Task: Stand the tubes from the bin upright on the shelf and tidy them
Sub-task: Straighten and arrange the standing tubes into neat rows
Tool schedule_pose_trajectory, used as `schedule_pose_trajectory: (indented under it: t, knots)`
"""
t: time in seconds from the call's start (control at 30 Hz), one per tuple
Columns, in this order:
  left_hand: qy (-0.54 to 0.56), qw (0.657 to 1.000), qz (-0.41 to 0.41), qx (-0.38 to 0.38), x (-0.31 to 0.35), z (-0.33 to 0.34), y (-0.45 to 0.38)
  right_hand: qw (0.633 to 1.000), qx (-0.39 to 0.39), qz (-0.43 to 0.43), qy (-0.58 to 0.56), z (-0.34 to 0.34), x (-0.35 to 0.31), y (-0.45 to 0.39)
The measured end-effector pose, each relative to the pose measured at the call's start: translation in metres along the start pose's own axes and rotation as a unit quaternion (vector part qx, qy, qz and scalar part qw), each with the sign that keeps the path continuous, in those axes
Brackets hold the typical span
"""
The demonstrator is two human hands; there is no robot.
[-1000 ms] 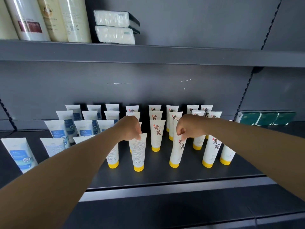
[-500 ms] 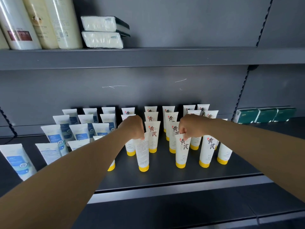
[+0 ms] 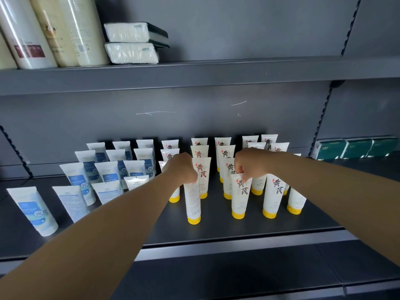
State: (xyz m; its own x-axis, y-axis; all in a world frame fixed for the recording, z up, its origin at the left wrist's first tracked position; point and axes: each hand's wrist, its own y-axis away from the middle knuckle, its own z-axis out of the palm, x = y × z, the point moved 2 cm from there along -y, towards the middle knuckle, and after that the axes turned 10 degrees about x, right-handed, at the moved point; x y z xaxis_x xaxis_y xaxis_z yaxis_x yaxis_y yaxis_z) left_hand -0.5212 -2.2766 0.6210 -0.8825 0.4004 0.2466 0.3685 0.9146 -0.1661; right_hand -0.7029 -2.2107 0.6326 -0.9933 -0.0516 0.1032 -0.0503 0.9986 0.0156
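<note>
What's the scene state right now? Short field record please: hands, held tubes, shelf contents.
left hand: pinches top of back-facing tube, upright on yellow cap
right hand: pinches top of front-facing tube, upright on yellow cap
shelf: both held tubes stand in the front row
yellow-cap tubes: upright in rows, centre to right
blue-label tubes: upright, left side
upper shelf: large bottles, two stacked tissue packs
far right: green packs
</note>
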Motion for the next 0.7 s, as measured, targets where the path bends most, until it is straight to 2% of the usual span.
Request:
schedule_pose_trajectory:
  t: [0.1,0.27,0.43,0.53,0.7]
  knots:
    - [0.029,0.999,0.017,0.003,0.003,0.004,0.002,1.0,0.002,-0.009,0.003,-0.001,-0.001,0.002]
    - [0.05,0.992,0.115,-0.016,0.001,-0.005,0.006,1.0,0.01,-0.009,-0.002,0.001,0.003,0.002]
    - [-0.034,0.982,0.182,-0.045,-0.004,-0.003,0.012,1.0,0.001,-0.018,0.0,0.004,0.006,0.0]
    - [-0.068,0.974,0.213,-0.035,-0.002,-0.004,0.012,1.0,-0.006,-0.02,-0.002,0.003,0.007,0.001]
    - [-0.08,0.962,0.252,-0.061,0.002,-0.01,0.009,0.999,0.009,-0.039,-0.004,0.001,0.005,0.002]
